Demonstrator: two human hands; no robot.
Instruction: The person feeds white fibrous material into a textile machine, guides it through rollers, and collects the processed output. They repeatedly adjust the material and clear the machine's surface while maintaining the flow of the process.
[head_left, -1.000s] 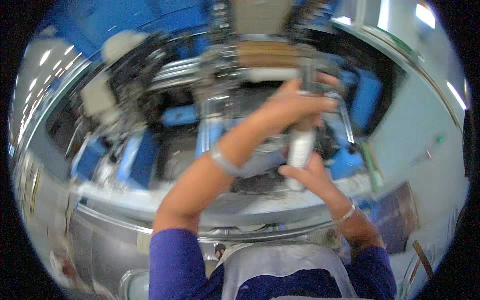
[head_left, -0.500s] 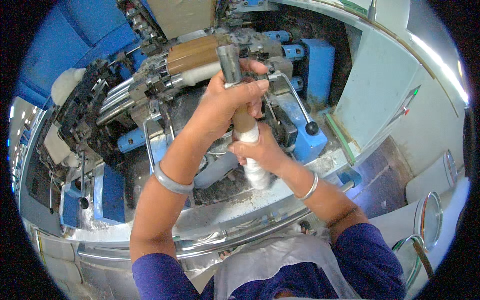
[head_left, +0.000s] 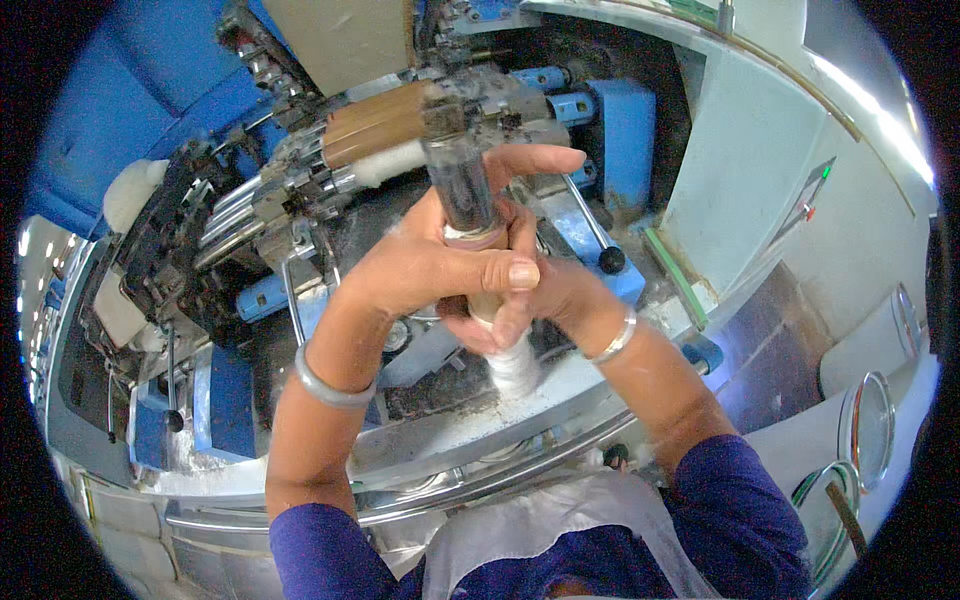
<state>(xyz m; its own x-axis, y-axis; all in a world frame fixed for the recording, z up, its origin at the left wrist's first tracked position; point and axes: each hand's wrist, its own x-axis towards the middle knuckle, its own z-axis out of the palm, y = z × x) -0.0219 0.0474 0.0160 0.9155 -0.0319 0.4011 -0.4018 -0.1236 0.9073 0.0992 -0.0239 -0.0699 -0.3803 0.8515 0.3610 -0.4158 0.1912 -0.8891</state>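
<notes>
Upright in front of me is a roller (head_left: 463, 192) with a dark metal end at the top and a brown section lower down. White fibre (head_left: 514, 368) is wrapped around its lower part. My left hand (head_left: 425, 268) curls round the roller just below the metal end, its thumb across the front and one finger stretched out to the right. My right hand (head_left: 562, 298) is closed against the roller from the right, partly behind the left thumb, so most of its fingers are hidden.
Behind the hands stands a machine with a brown roller (head_left: 375, 125), metal rods and blue blocks (head_left: 625, 140). Levers with black knobs (head_left: 611, 260) flank it. A metal rail (head_left: 480, 488) runs along the near side. White cylindrical cans (head_left: 812, 435) stand at the right.
The roller's metal end has come lower and looks larger. My left hand has moved down, and my hands are now closer together, overlapping around the brown section.
</notes>
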